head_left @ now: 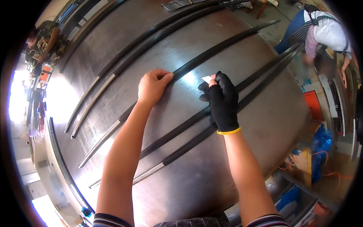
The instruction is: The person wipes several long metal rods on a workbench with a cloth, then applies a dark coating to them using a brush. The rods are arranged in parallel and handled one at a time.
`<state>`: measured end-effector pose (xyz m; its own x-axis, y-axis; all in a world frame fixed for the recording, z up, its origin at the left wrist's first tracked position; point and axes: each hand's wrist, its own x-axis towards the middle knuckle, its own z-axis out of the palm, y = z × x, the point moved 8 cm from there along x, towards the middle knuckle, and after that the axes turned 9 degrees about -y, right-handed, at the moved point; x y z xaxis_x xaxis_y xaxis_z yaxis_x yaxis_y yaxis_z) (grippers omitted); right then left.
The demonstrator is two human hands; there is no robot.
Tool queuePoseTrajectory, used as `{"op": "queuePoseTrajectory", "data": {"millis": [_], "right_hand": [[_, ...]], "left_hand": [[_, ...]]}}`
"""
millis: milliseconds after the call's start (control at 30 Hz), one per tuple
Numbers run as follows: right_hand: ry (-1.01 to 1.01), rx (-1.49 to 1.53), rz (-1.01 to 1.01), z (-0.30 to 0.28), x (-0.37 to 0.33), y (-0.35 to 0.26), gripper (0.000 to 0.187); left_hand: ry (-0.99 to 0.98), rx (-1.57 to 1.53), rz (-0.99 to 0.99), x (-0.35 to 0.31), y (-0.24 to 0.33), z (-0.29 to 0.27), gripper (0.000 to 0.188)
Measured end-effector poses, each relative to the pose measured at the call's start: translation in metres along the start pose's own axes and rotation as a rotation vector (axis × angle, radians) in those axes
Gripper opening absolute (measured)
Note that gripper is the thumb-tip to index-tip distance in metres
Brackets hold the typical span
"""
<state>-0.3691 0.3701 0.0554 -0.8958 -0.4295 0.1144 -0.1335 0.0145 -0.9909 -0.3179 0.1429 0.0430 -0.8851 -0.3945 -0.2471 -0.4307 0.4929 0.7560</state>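
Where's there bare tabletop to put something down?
Bare metal table: right of the right forearm, below the lower rod pair. Narrower strip: between the upper rod pair and the middle rod. Crowded: under the gloved right hand, by the lower pair, and at the left hand on the middle rod.

The right grip [222,94] wears a black knit glove [225,115] (yellow-hemmed), and the sleeves [267,221] are dark with pale stripes.
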Motion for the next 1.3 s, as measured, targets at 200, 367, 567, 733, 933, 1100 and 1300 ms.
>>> {"op": "queuePoseTrajectory", "data": {"millis": [200,367,567,733,933,1100,1300], "right_hand": [[-0.020,-0.045,0.016,0.007,0.000,0.000,0.018],[0.010,-0.149,-0.034,0.004,0.000,0.002,0.018],[0.005,-0.221,-0.092,0.008,-0.002,0.005,0.019],[0.008,-0.191,-0.080,0.009,0.000,0.005,0.018],[0.010,-0.391,-0.094,0.011,-0.002,-0.008,0.020],[-0.003,-0.307,-0.031,0.013,-0.002,-0.004,0.018],[0.015,-0.376,-0.094,0.010,-0.003,-0.005,0.018]], "left_hand": [[0.081,0.138,-0.040,-0.005,0.010,-0.004,0.035],[0.130,0.276,-0.106,-0.008,0.018,-0.005,0.048],[0.126,0.385,-0.205,-0.009,0.023,-0.003,0.059],[0.173,0.486,-0.202,-0.007,0.031,-0.003,0.065],[0.196,0.432,-0.077,-0.010,0.032,-0.003,0.055],[0.176,0.260,0.145,-0.010,0.017,-0.007,0.037],[0.145,0.177,0.222,-0.010,0.011,-0.009,0.027]]}}
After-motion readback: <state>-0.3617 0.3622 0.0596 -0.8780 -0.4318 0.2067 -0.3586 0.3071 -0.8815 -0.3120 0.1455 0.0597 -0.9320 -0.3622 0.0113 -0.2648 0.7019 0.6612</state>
